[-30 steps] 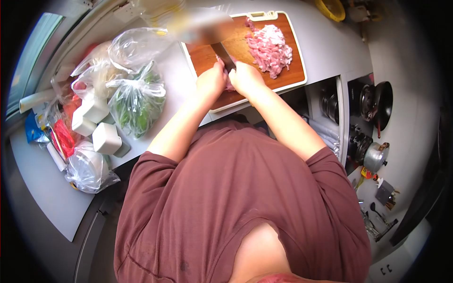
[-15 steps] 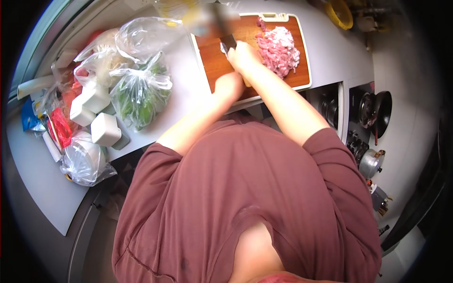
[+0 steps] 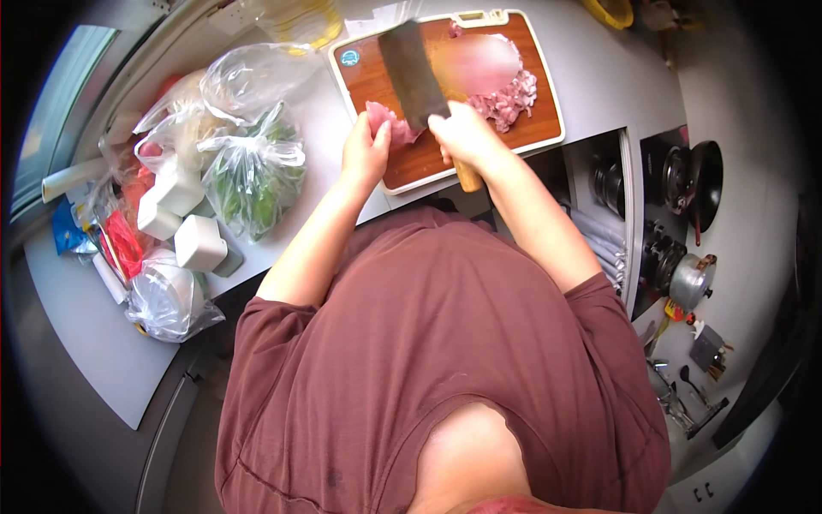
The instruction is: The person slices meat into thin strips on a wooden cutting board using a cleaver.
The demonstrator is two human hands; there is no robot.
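Currently, right hand [image 3: 469, 134] fingers wrapped round cleaver [image 3: 414, 73]; left hand [image 3: 366, 154] fingers pinching meat piece [image 3: 399, 128] over cutting board [image 3: 428, 166].

Cleaver [image 3: 414, 75] now broad side in view, left hand [image 3: 366, 152] farther from right hand [image 3: 467, 137]

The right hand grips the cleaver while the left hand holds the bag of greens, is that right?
Not quite: the left hand holds a piece of raw meat at the cutting board, not the bag of greens, as the head view shows. The right hand does grip the cleaver.
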